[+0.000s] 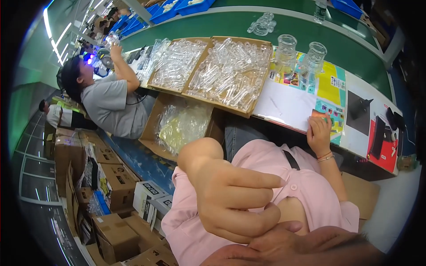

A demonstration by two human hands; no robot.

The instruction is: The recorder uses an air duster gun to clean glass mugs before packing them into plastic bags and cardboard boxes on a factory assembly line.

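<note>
My left hand (235,195) is raised close to the camera. Its fingers are curled in, and I see nothing in them. Over the near table edge rests my right hand (319,131), with a thin bracelet on the wrist. Its fingers lie on the printed table covering (335,86), beside a small orange patch that I cannot tell as card or print. Left of it is a white sheet (284,99). Two clear glass vessels (286,51) with flared rims stand behind the sheet. A cardboard tray (266,88) of clear glass tubes lies to the left.
A second tray of glass pieces (177,62) adjoins the first. Below is an open carton (151,137) with clear plastic bags. A clear glass piece (262,24) sits on the green surface behind. A co-worker (113,99) in grey sits at left. Cardboard boxes (115,181) crowd the floor.
</note>
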